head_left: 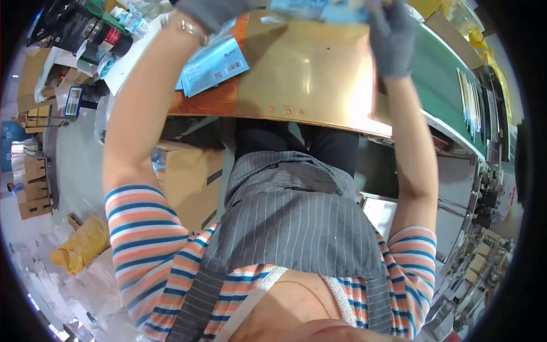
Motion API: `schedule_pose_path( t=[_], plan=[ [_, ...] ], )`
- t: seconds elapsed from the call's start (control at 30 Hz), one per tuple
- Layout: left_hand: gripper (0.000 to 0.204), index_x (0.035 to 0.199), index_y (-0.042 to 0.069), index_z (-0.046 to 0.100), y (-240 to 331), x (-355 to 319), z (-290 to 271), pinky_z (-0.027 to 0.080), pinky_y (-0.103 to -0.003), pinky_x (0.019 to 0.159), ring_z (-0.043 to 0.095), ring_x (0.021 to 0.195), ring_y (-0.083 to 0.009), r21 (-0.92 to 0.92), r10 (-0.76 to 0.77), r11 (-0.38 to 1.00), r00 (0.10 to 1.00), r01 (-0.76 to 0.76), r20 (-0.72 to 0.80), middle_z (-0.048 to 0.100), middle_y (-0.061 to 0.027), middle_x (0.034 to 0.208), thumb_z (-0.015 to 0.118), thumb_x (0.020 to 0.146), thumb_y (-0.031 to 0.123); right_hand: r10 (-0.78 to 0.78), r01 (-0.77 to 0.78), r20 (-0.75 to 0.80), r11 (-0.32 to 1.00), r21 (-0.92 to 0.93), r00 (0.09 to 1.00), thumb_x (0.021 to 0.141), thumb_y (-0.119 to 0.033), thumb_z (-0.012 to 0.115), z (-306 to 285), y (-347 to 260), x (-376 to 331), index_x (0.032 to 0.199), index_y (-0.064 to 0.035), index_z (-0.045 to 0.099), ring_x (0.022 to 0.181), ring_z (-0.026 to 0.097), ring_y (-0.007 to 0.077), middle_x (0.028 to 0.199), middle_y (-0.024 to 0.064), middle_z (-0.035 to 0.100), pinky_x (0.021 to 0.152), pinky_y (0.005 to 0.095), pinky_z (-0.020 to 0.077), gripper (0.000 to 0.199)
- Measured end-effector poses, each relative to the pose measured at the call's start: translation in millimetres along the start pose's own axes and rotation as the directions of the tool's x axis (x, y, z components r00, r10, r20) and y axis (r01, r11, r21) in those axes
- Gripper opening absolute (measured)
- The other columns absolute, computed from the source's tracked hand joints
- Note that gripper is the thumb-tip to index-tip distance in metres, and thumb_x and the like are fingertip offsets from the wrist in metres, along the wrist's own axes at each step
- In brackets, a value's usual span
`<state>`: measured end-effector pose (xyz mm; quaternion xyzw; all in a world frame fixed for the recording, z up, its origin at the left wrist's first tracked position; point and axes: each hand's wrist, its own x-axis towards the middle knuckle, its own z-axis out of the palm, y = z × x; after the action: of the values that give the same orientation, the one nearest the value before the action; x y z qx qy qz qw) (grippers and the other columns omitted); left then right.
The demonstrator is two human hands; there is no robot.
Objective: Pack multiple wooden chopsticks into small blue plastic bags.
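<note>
My left hand [213,12], in a grey glove, reaches to the top edge of the view, where its fingers are cut off. Just below it, flat light-blue printed packets [215,67] lie in a loose stack on the brown board. At the top centre is a motion-blurred blue packet [319,11]. My right hand [394,43], also grey-gloved, appears closed on the right end of this packet. Its fingers are partly blurred and cropped. How close the left fingers come to the packet's other end is hidden.
A shiny gold-coloured plate [307,74] covers the table in front of me. Thin strips [470,105] lie on the green surface [439,74] to the right. A dark bottle [108,35] and other clutter stand at the upper left. A cardboard box [191,179] is below the table.
</note>
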<state>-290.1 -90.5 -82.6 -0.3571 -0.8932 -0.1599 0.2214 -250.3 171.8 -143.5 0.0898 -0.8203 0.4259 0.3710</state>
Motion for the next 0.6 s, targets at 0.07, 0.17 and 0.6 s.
schedule_pose_path(
  t=[0.07, 0.17, 0.6],
  plan=[
    [0.022, 0.087, 0.008, 0.063, 3, -42, 21, 0.048, -0.036, 0.060, 0.062, 0.069, -0.0290, 0.021, -0.018, 1.000, 0.978, 0.014, 0.208, 0.061, -0.0111, 0.070, 0.059, 0.077, 0.027, 0.179, -0.256, 0.326, 0.943, 0.213, 0.928, 0.088, -0.007, 0.057, 22, 5, -64, 0.088, -0.0010, 0.055, 0.065, 0.059, 0.0109, 0.074, 0.0068, 0.060, 0.061, 0.0265, 0.0492, 0.007],
    [0.023, 0.089, 0.009, 0.064, -9, -97, 63, 0.047, -0.037, 0.063, 0.061, 0.073, -0.0303, 0.041, 0.125, 0.983, 0.806, -0.182, 0.579, 0.062, -0.0124, 0.073, 0.054, 0.082, 0.029, 0.469, -0.637, 0.671, 0.771, 0.005, 0.574, 0.087, -0.010, 0.057, 19, 55, -146, 0.097, 0.0014, 0.061, 0.072, 0.063, 0.0143, 0.078, 0.0097, 0.064, 0.067, 0.0270, 0.0510, 0.016],
    [0.046, 0.118, 0.008, 0.057, 16, -42, 240, 0.039, -0.047, 0.095, 0.050, 0.111, -0.0381, 0.041, 0.126, 0.990, 0.984, -0.132, 0.124, 0.054, -0.0197, 0.119, 0.060, 0.083, 0.038, 0.324, -0.114, 0.261, 0.796, -0.594, 0.909, 0.080, -0.035, 0.057, -10, 122, -225, 0.120, -0.0048, 0.051, 0.120, 0.038, 0.0412, 0.127, 0.0241, 0.042, 0.104, 0.0498, 0.0280, 0.050]
  ],
)
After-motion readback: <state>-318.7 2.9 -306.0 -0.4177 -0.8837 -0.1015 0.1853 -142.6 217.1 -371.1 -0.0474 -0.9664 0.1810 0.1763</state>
